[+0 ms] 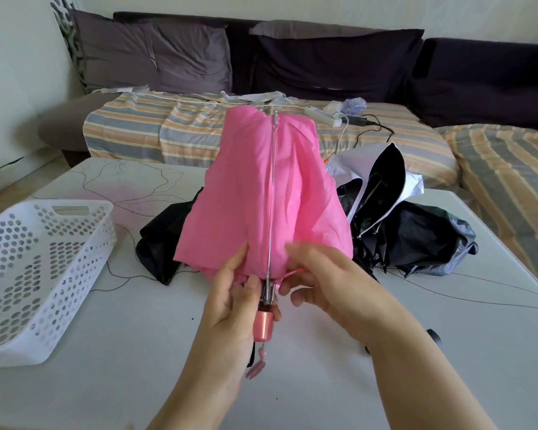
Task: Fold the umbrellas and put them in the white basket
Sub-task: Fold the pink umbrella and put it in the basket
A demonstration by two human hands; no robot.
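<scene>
Left hand (230,308) is gripping the pink umbrella (261,200) by its handle, steadying it upright; right hand (320,280) is pinching its canopy hem to gather folds.

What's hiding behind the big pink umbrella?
Behind the pink umbrella, black umbrella fabric pokes out on its left, and a black and white umbrella lies to its right. Whatever sits directly behind the pink cloth is covered, so it cannot be seen.

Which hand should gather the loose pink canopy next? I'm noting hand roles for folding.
Probably the right hand: its fingers lie at the canopy's lower edge, while the left hand grips the pink umbrella near its handle, steadying it.
</scene>
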